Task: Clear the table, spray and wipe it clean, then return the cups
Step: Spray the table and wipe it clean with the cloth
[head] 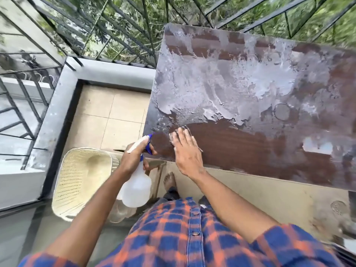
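The bench (240, 145) carries no cups, and I see none anywhere in view. From the far edge to the middle its top is covered in a grey-white wet film. A darker brown band along the near edge looks wiped. My right hand (186, 153) lies flat on that band close to the near-left corner, fingers (185, 134) straight and spread, pressing down. Something pale shows under the fingertips, and I cannot tell whether it is cloth or foam. My left hand (133, 156) grips the spray bottle (136, 187) just off that corner, fingers curled round the neck and blue trigger. A cream basket (77, 182) stands on the floor left of the bench.

I judge the wiping barely begun. To do it well I would hold the palm flat and work in overlapping strokes from near edge to far edge, driving the film off the left edge. The ring mark (282, 111) toward the right end needs a second pass.
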`<state>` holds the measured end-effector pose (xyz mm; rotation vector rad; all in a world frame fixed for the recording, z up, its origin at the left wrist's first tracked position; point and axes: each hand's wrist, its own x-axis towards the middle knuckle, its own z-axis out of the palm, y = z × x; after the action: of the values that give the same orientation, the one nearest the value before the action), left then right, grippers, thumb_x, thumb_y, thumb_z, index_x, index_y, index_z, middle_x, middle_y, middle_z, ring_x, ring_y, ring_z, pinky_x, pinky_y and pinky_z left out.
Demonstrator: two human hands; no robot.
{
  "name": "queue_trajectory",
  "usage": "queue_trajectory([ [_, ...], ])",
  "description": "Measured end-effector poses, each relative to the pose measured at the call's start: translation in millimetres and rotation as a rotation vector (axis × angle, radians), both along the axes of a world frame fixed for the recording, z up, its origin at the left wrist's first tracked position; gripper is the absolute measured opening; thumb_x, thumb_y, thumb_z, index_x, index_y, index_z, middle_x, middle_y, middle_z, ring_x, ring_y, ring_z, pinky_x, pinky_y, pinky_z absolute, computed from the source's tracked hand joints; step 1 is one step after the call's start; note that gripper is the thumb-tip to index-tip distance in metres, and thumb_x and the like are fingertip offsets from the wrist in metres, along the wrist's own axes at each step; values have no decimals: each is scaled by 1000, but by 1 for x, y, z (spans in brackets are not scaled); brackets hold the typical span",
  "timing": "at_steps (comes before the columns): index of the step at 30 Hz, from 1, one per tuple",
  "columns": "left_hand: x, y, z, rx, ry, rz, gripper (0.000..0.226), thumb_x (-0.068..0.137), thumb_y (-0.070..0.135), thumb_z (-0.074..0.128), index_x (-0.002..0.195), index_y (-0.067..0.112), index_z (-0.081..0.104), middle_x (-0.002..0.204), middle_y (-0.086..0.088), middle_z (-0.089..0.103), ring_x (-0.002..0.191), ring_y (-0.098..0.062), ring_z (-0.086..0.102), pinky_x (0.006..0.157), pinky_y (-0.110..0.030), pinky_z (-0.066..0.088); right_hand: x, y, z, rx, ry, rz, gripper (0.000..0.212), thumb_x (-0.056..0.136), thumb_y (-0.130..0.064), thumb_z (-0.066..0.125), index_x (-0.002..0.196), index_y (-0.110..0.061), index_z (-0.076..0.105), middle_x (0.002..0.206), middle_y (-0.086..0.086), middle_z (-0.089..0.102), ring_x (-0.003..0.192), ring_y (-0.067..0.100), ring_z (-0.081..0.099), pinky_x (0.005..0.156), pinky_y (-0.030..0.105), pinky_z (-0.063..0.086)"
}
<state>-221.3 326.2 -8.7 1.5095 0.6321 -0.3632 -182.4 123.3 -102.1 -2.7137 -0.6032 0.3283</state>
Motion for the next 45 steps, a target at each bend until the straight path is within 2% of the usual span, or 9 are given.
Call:
queue_trajectory([
  [8, -6, 23, -9, -37, 4, 11, 44, 107, 35, 47, 84, 1, 63, 81, -11, 72, 35, -23, 48, 37, -25, 40, -15, -150, -3, -147, -27, -594, 55, 103, -33, 30, 157, -23, 32, 166, 4, 26, 153, 29, 19, 119, 56, 21],
  [12, -10, 32, -14, -20, -20, 23, 47, 104, 42, 50, 85, 2, 64, 86, -12, 72, 37, -25, 47, 41, -27, 42, 2, -111, 2, -141, -3, -914, 57, 100, -29, 39, 154, -12, 35, 163, 14, 29, 150, 38, 25, 115, 61, 29],
  [16, -16, 36, -13, -3, -29, 51, 50, 106, 42, 48, 83, 1, 63, 86, -14, 72, 42, -27, 48, 44, -28, 42, -1, -3, 8, -93, 4, -611, 60, 101, -28, 43, 157, -14, 30, 166, 11, 24, 153, 33, 20, 121, 53, 19],
  [20, -23, 41, -12, 23, -25, 32, 55, 102, 49, 49, 84, -1, 63, 86, -15, 72, 43, -28, 48, 47, -29, 43, -18, 87, 14, -3, 107, -176, 64, 104, -19, 37, 162, -19, 11, 169, 4, -2, 156, 26, -4, 126, 48, 2],
  [24, -27, 43, -10, 32, -22, 43, 58, 97, 53, 51, 95, -3, 64, 85, -12, 72, 45, -29, 49, 48, -29, 42, -24, 85, 11, -30, 70, 102, 64, 101, -23, 36, 162, -21, 15, 170, 3, 6, 157, 24, 0, 126, 48, 9],
  [31, -32, 53, -7, 14, -64, 76, 55, 101, 47, 49, 83, -4, 61, 86, -14, 71, 46, -30, 49, 46, -28, 42, -18, -18, 5, -91, -6, -77, 59, 101, -27, 37, 159, -25, 27, 168, -1, 19, 154, 23, 15, 123, 50, 20],
  [36, -34, 56, -2, 4, -84, 123, 57, 102, 44, 48, 84, -9, 59, 86, -16, 70, 38, -25, 45, 45, -25, 41, 23, 29, 3, -92, -5, -173, 58, 101, -22, 37, 158, -17, 28, 167, 8, 20, 154, 30, 15, 123, 51, 20],
  [42, -36, 59, -2, 21, -97, 152, 59, 97, 49, 50, 85, -8, 60, 89, -20, 71, 38, -26, 48, 46, -26, 42, 23, 117, 8, -43, 83, 164, 62, 104, -18, 35, 162, -20, 14, 170, 2, -1, 156, 24, -5, 126, 48, 2],
  [45, -36, 59, -6, 21, -88, 163, 57, 98, 50, 50, 85, -5, 60, 88, -19, 71, 39, -27, 49, 47, -29, 43, -2, 121, 5, -24, 58, 297, 69, 98, -15, 47, 161, -20, 20, 170, 1, 5, 157, 23, -1, 126, 46, 4],
])
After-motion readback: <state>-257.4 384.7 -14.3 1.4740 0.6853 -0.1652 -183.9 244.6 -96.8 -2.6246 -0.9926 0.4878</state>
